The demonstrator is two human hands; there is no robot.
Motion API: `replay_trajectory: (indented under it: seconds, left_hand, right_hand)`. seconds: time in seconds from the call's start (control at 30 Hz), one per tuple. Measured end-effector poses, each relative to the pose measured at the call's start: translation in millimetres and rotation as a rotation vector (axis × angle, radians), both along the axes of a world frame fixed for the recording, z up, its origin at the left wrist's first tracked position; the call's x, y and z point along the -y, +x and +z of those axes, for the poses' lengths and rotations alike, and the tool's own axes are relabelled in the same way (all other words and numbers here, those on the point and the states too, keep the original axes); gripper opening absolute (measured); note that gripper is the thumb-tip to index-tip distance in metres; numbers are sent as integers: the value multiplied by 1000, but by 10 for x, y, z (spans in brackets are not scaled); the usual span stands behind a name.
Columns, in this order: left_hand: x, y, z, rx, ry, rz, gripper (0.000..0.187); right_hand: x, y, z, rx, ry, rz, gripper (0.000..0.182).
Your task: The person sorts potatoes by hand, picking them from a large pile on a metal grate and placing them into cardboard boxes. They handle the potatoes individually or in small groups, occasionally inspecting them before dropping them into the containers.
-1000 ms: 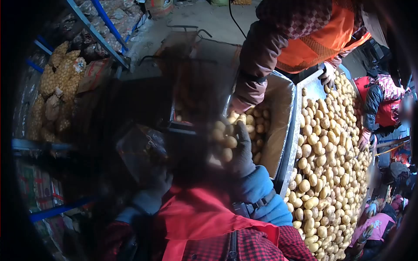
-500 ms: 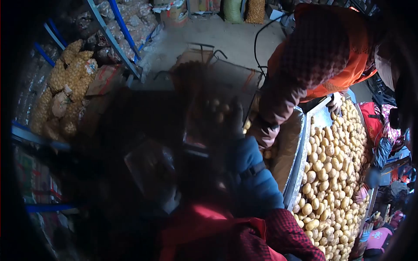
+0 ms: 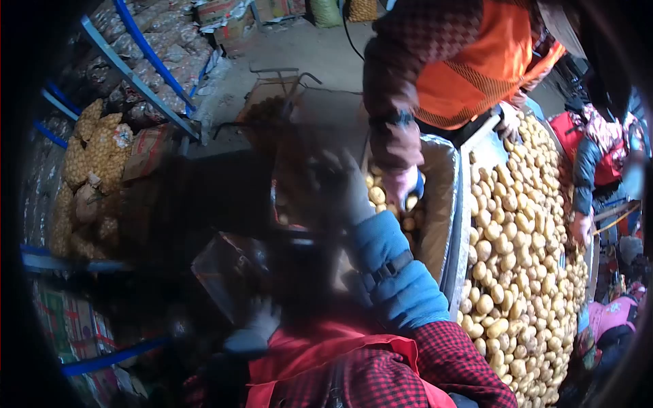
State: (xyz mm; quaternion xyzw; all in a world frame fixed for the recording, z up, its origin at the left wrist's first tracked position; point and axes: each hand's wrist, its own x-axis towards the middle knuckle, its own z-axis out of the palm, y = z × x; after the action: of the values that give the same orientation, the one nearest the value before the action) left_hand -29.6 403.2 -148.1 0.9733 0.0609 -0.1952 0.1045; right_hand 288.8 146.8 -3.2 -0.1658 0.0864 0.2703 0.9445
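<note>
My right hand (image 3: 345, 185), in a pale glove below a blue sleeve, reaches over a shadowed box (image 3: 273, 194). Its fingers look spread, though dim and blurred, and no object shows between them. A few potatoes (image 3: 283, 219) show at that box's near left corner. Low in the view, my left hand (image 3: 262, 318) is in shadow with its fingers stretched out, beside a clear plastic-lined container (image 3: 221, 268). To the right of my right hand, a co-worker's gloved hand (image 3: 401, 185) reaches among potatoes (image 3: 376, 196) in a lined bin (image 3: 442, 204).
A sorting table (image 3: 457, 245) heaped with potatoes (image 3: 510, 272) runs along the right. The co-worker in an orange vest (image 3: 456, 88) leans over its far end. A hand cart (image 3: 272, 85) stands ahead. Net sacks (image 3: 95, 163) and a blue rack post (image 3: 153, 54) are at left.
The view has shifted, and my right hand has moved left over the box. The potatoes beside it earlier no longer show there. The co-worker's hand now shows in the lined bin.
</note>
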Motion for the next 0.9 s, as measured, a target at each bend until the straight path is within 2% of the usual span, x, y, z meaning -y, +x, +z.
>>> replay_trajectory:
  seconds: [0.1, 0.17, 0.23, 0.33, 0.37, 0.57, 0.67, 0.7, 0.73, 0.83, 0.9]
  left_hand:
    - [46, 52, 138, 218, -100, -36, 54]
    - [93, 106, 213, 136, -40, -11, 55]
    - [25, 88, 87, 214, -95, -52, 55]
    - [65, 121, 110, 161, -117, -32, 57]
    - [67, 115, 162, 144, -133, -18, 57]
    - [-21, 80, 25, 222, -177, -79, 58]
    - [-35, 99, 43, 211, -176, -118, 58]
    - [-19, 125, 96, 195, -158, -140, 59]
    - [-7, 131, 154, 175, -141, -160, 59]
    - [158, 181, 296, 419, -68, -247, 59]
    - [234, 368, 291, 494, -202, -272, 55]
  right_hand:
    - [162, -561, -22, -164, -81, -39, 47]
    - [315, -862, -168, 11, 129, 54, 49]
    - [522, -1224, -12, -39, -145, 15, 55]
    - [855, -1631, 133, -34, -236, -61, 57]
    - [952, -1789, 231, -69, -322, -135, 55]
    - [1575, -2493, 6, -140, -255, -489, 41]
    - [1799, -2839, 15, -160, -363, -535, 38]
    - [1827, -2956, 6, -84, -378, -570, 39]
    - [1846, -3025, 56, -136, -399, -598, 40]
    - [2017, -3212, 99, -210, -312, -633, 49]
    - [2117, -3367, 64, -131, -449, -664, 50]
